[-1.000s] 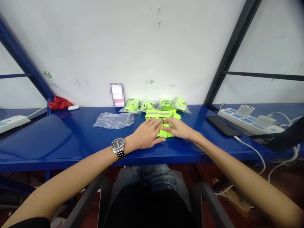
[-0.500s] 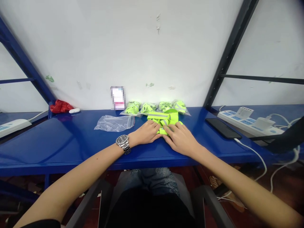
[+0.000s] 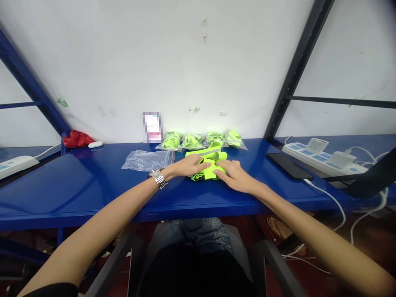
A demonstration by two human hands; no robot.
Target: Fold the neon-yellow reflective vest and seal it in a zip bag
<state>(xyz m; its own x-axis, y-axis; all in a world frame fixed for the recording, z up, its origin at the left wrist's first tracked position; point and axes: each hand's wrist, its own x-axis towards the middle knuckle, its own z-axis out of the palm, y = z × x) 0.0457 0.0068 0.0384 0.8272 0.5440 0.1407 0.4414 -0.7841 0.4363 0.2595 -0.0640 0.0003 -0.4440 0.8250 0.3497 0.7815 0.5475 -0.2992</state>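
Observation:
A neon yellow-green vest with a grey reflective band (image 3: 208, 163) lies bunched on the blue bench (image 3: 93, 185) in front of me. My left hand (image 3: 186, 166), with a metal watch on the wrist, rests on the vest's left side, fingers curled over the fabric. From the right, my right hand (image 3: 235, 176) presses on the vest, its fingers laid along the cloth. Both hands hold the folded bundle between them.
An empty clear zip bag (image 3: 147, 160) lies left of the vest. Several bagged neon vests (image 3: 201, 139) line the wall. A black phone (image 3: 289, 165) and white power strips (image 3: 321, 155) with cables sit right. A red cloth (image 3: 77, 139) lies far left.
Both hands have worked the vest into a tighter, smaller bundle. My left hand turned more onto its side and my right hand slid onto the vest's right edge.

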